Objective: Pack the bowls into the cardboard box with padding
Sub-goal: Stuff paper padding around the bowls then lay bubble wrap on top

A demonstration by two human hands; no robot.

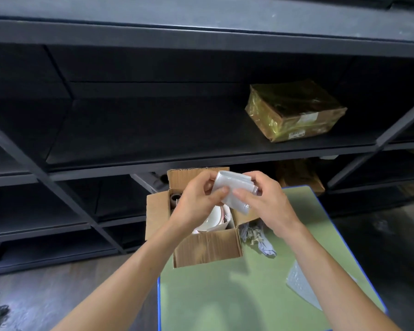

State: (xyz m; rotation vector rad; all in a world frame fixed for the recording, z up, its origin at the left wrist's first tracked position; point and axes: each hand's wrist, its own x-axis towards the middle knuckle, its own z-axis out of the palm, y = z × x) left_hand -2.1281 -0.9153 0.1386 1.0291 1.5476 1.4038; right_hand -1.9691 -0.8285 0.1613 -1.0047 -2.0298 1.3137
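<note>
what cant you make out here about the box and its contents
- Bowl count: head view, the left hand covers most of the cardboard box opening; only part of one white bowl shows.
- Dark cylinder in the box's far corner: half hidden by that hand, too dark to identify.
- Label on the wrapped parcel on the shelf: too small to read.
- Bubble wrap sheet on the table: partly under the right forearm.

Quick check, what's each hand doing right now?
Left hand: pinching the left edge of the folded padding sheet above the cardboard box.
Right hand: gripping the same sheet's right side.
</note>
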